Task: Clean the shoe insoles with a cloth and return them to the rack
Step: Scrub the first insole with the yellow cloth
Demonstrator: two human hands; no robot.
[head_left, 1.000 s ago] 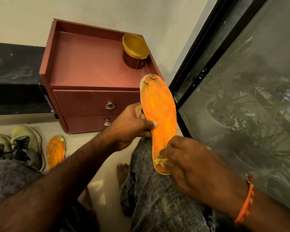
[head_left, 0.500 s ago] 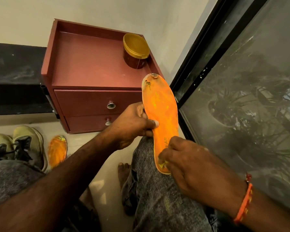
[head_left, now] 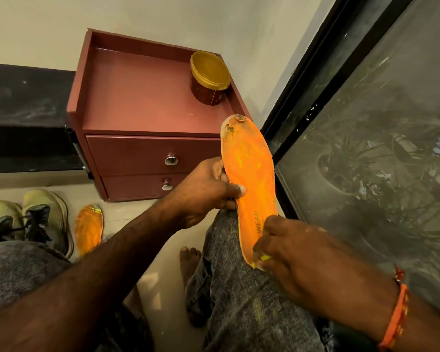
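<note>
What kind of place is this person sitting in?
Probably a home entryway or balcony corner: a small maroon cabinet with drawers, sneakers on the tiled floor, and a sliding glass door with potted plants beyond.

Orange insole [head_left: 249, 174]: matt foam-like face, frayed and chipped at far tip. Small cabinet [head_left: 142, 102] painted matt reddish-brown, shiny metal knobs [head_left: 171, 160]; jar [head_left: 208, 80] on it has glossy yellow plastic lid. Trousers [head_left: 252, 306] grey, rough speckled cloth; floor [head_left: 163, 275] smooth pale tile.
</note>
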